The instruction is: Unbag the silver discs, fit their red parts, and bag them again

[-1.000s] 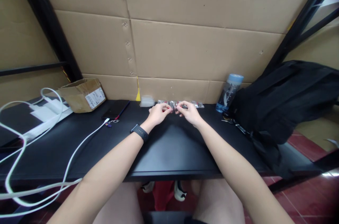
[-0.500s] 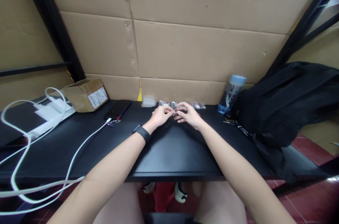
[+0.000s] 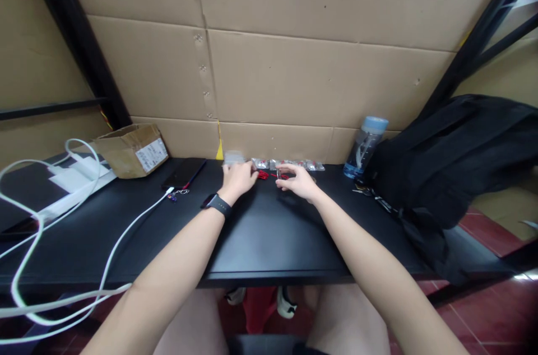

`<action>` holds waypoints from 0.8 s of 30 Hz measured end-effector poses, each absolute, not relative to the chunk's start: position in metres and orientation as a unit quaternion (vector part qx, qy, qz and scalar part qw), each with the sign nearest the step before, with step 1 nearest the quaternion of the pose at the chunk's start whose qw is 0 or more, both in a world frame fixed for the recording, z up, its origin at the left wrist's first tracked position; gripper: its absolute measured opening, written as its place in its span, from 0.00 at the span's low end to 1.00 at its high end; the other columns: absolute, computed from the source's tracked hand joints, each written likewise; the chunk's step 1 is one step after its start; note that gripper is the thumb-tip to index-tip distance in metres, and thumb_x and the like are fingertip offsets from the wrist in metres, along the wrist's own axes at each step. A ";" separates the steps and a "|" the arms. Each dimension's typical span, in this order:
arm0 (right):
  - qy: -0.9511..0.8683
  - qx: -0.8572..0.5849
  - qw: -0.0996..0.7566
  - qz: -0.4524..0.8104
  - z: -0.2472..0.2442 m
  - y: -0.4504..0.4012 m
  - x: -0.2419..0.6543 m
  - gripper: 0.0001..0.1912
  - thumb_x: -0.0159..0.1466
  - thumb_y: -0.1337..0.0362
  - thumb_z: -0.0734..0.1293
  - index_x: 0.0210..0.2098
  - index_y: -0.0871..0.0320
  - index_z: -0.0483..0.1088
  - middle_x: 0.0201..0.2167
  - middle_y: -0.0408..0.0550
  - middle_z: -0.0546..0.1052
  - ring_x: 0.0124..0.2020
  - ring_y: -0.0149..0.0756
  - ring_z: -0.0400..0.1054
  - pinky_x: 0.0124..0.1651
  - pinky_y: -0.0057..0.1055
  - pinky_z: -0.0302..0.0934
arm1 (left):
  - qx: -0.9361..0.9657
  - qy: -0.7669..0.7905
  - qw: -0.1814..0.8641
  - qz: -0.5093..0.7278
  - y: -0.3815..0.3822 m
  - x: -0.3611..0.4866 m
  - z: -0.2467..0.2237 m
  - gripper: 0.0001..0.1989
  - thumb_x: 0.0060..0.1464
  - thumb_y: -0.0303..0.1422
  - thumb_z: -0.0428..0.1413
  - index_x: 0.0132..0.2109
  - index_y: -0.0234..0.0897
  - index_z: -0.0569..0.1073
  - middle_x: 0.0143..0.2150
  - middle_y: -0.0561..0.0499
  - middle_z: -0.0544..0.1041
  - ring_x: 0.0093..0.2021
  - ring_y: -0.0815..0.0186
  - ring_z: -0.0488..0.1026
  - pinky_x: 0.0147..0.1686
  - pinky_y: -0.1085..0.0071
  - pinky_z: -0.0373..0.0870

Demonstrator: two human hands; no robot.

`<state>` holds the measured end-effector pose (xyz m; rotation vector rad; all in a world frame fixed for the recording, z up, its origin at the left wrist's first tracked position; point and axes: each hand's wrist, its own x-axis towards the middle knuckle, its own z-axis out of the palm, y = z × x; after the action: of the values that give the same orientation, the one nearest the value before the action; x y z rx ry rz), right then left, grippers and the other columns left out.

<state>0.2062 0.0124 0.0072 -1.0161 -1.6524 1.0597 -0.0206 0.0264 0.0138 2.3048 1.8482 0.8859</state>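
Observation:
My left hand (image 3: 238, 178) is over the table just in front of a stack of clear plastic bags (image 3: 233, 157), its fingers apart and nothing visible in them. Between the thumb and fingers of my right hand (image 3: 297, 181) a small, thin, clear shiny piece (image 3: 278, 174) stands upright; its kind is too small to make out. A little bundle of red cord-like pieces (image 3: 263, 174) lies beside my left fingertips. More red strands (image 3: 284, 177) show behind the right hand's fingers. Along the cardboard wall, several small clear packets (image 3: 261, 163) with red bits inside lie in a row.
On the left are an open cardboard box (image 3: 143, 150), a dark phone (image 3: 184, 173), a white power strip (image 3: 75, 192) and looping white cables (image 3: 121, 234). A blue-lidded water bottle (image 3: 365, 148) and black backpack (image 3: 454, 159) stand right. Cardboard (image 3: 269, 75) walls the back.
My left hand has left my right hand and moved left to the clear bags. The right hand keeps the small clear piece. The red bundle between the hands is now uncovered.

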 end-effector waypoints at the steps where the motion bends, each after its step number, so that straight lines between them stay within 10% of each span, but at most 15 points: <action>1: -0.668 -0.417 0.449 0.422 0.007 0.013 0.208 0.27 0.53 0.66 0.77 0.52 0.56 0.75 0.52 0.56 0.77 0.26 0.30 0.76 0.32 0.32 0.77 | 0.741 0.622 -0.010 0.254 0.027 -0.030 0.015 0.09 0.57 0.38 0.57 0.41 0.42 0.80 0.45 0.40 0.81 0.55 0.42 0.70 0.56 0.42 0.59; 24: -0.689 -0.420 0.440 0.395 0.015 0.013 0.216 0.26 0.55 0.67 0.76 0.53 0.57 0.74 0.53 0.56 0.76 0.25 0.27 0.74 0.30 0.30 0.73 | 0.729 0.636 -0.119 0.223 0.038 -0.079 0.014 0.18 0.58 0.27 0.48 0.49 0.43 0.79 0.64 0.45 0.73 0.64 0.43 0.59 0.54 0.44 0.54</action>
<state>0.2162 0.0129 0.0145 -1.0424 -1.7108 0.9803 -0.0789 0.0384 0.0144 2.4817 2.1655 0.7575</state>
